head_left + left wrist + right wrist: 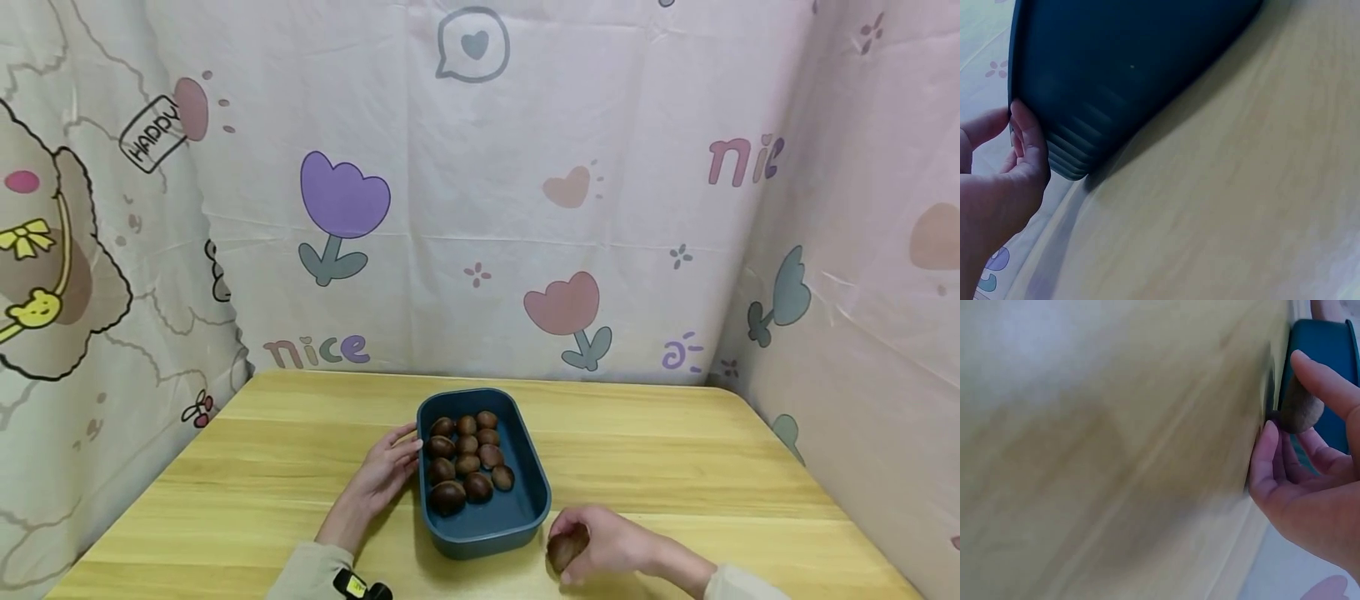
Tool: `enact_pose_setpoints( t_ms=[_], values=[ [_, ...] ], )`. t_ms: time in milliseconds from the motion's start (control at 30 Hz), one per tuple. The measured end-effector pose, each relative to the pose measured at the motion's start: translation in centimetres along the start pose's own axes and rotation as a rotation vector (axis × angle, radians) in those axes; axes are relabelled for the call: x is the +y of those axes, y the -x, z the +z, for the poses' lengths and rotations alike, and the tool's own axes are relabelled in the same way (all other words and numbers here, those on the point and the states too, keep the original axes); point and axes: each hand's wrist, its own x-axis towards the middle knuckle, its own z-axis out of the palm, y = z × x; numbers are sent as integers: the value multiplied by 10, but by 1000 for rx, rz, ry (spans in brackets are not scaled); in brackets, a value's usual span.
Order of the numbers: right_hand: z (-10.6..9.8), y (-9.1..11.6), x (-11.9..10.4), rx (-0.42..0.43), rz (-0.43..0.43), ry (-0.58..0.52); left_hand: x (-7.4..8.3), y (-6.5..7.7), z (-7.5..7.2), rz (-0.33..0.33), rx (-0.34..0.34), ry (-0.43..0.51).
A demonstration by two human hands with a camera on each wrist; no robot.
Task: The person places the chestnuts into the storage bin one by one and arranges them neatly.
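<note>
A dark blue-green rectangular box (487, 546) stands on the table, holding several brown chestnuts (467, 464) in rough rows toward its left side and far end. My left hand (384, 471) is at the left wall and grips the rim, thumb at the edge and fingers against the outside; the left wrist view shows the fingertips (1024, 119) on that outer wall. Just off the box's near right corner, low over the table, my right hand (603, 542) pinches a brown chestnut (1300, 409) between thumb and fingers. The hand partly covers this chestnut in the head view.
The light wooden table (675, 450) reaches back to a printed curtain (480, 208) that hangs behind it and along both sides. Inside the box, bare floor (517, 508) shows at the near end and right side. A black device (360, 585) sits at the left wrist.
</note>
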Motion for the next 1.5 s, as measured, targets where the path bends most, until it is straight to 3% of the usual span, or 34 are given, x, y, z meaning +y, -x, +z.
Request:
enact_pose_setpoints(
  t_ms=[233,633,1133,1267,1500],
  values=[
    [-8,-3,1,39,32,6,-1,0,2,8,6,-21],
    [-33,-7,0,198,28,78,0,1,1,-6,-19,-16],
    [-43,-27,-32,332,27,161,-1,1,1,-2,0,-20],
    [-41,-36,-43,324,12,201,0,2,0,-2,0,-24],
    [-33,-50,-55,227,-57,234,0,2,1,6,7,-18]
  ],
)
